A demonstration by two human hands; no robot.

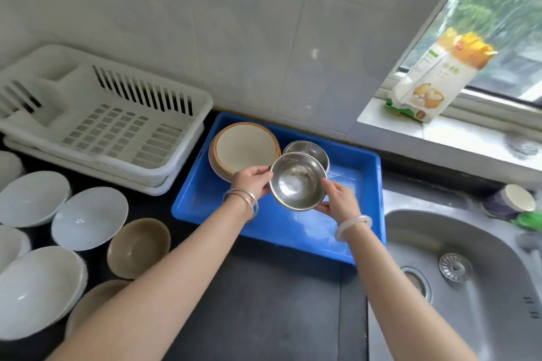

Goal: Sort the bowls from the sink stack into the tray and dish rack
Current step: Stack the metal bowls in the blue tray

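Note:
Both hands hold a small steel bowl (296,182) above the blue tray (293,231). My left hand (253,180) grips its left rim and my right hand (338,199) grips its right rim. Behind it a second steel bowl (311,150) rests in the tray, next to a brown-rimmed stack of bowls with a pale inside (245,148) at the tray's far left corner. The white dish rack (111,123) stands to the left of the tray and holds no dishes. The steel sink (469,281) lies at the right with no bowls in it.
Several white bowls (89,217) and brown bowls (137,246) stand on the dark counter at the left. A cup (510,199) and a green item (529,220) sit beyond the sink. A food packet (434,79) leans on the window sill.

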